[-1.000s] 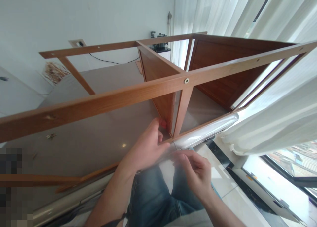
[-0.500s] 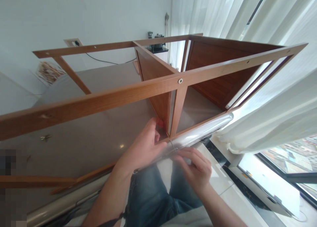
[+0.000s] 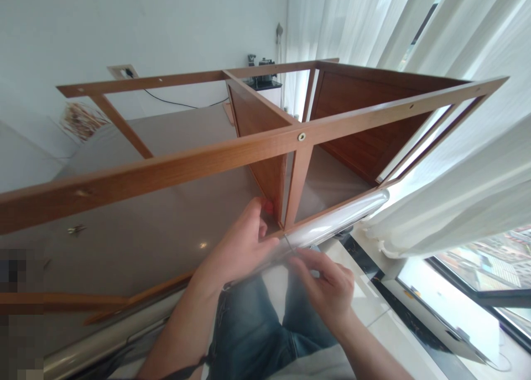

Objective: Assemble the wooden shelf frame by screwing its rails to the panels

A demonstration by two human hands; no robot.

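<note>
A brown wooden furniture frame [image 3: 207, 159] with an upright inner panel [image 3: 261, 114] lies on a grey padded surface. My left hand [image 3: 244, 241] is at the panel's lower front corner, its fingers curled against the wood inside and its thumb stretched along the bottom rail. Just below that joint, my right hand [image 3: 327, 277] pinches a thin metal rod that looks like a hex key [image 3: 289, 244]. The rod points up to the foot of the short post [image 3: 297, 186]. Its tip at the wood is too small to make out.
A small metal fitting [image 3: 76, 229] lies on the grey surface [image 3: 166, 219] at left. A shiny plastic-covered edge [image 3: 340, 217] runs along the front. White curtains [image 3: 456, 186] hang at right by a window. A black appliance [image 3: 265, 73] stands at the back.
My right hand has turned slightly at the fingers, and the thin rod with it. My left hand keeps its place. The view has shifted a little.
</note>
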